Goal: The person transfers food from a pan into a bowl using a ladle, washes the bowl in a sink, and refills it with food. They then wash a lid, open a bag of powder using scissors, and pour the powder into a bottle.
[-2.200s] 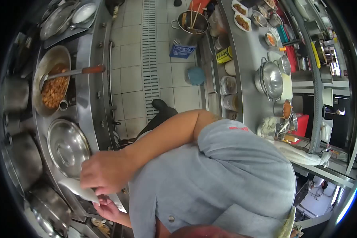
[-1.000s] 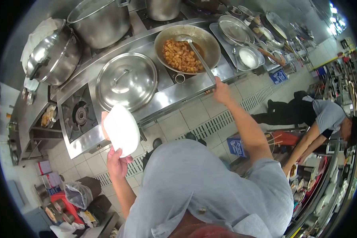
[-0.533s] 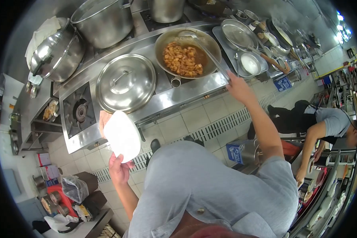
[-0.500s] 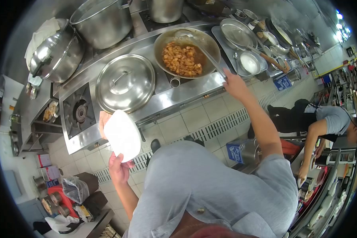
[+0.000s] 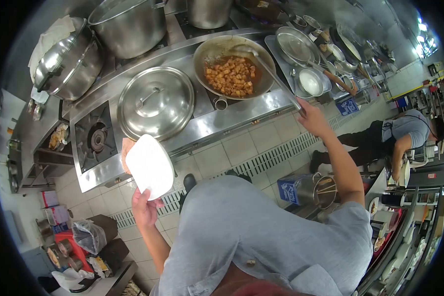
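My left hand (image 5: 145, 209) pinches the near edge of a white dish (image 5: 150, 165) and holds it tilted in front of the stove edge. A pinkish-tan shape (image 5: 127, 154) shows behind the dish's left side; I cannot make out what it is. My right hand (image 5: 312, 117) grips the end of a long-handled metal ladle (image 5: 276, 74). Its head lies in the upper part of a wide wok (image 5: 200, 81). Chunks of browned food in sauce (image 5: 232, 76) fill the middle of the wok. Left of it lies a large round metal lid (image 5: 158, 111).
A bare gas burner (image 5: 98, 140) is at the stove's left. Big pots (image 5: 128, 34) stand behind the lid. Right of the wok, a tray holds a strainer (image 5: 297, 45) and a white bowl (image 5: 311, 83). Another person (image 5: 404, 128) bends over at the right.
My right hand has moved right and slightly down, drawing the ladle along the wok toward me. The dish has barely shifted. The other person has moved farther back.
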The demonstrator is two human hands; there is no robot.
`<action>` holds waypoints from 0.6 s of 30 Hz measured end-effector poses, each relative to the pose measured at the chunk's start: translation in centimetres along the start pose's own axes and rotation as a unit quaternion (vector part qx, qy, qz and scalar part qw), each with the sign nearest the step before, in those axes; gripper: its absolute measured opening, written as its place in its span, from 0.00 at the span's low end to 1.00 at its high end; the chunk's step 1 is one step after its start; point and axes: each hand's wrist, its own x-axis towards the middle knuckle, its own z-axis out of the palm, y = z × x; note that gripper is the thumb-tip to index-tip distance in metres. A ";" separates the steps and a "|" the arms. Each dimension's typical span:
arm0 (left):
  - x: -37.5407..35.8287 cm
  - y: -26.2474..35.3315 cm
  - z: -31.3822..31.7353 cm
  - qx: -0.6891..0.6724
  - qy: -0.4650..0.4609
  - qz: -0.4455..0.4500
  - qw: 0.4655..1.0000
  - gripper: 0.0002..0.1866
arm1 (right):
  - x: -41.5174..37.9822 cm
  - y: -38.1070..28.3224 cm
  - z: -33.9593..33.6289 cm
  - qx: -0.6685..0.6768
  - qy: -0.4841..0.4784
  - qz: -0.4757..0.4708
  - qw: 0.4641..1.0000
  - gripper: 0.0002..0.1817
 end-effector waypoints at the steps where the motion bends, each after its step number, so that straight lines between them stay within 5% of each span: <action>1: 0.3 0.2 -0.2 0.001 -0.004 0.000 1.000 0.16 | 0.4 -0.2 0.1 -0.001 -0.004 0.015 1.000 0.37; 3: 0.7 0.4 0.1 0.009 -0.004 0.001 1.000 0.16 | 2.0 -0.6 0.3 -0.002 -0.013 0.044 0.999 0.35; 6: 1.0 1.1 0.7 0.030 0.004 0.007 1.000 0.17 | 4.1 2.4 3.6 -0.032 0.138 -0.122 0.982 0.26; 9: 1.2 1.2 0.9 0.041 0.013 0.019 0.999 0.16 | 3.8 1.5 3.0 0.170 -0.064 0.112 0.977 0.14; 12: 0.8 1.0 0.7 0.042 0.025 0.026 0.998 0.16 | 3.2 0.8 2.7 0.383 -0.180 0.177 0.888 0.06; 18: 1.0 1.1 0.7 0.036 0.024 0.028 0.999 0.16 | 2.6 -0.3 2.0 0.656 -0.220 0.223 0.687 0.07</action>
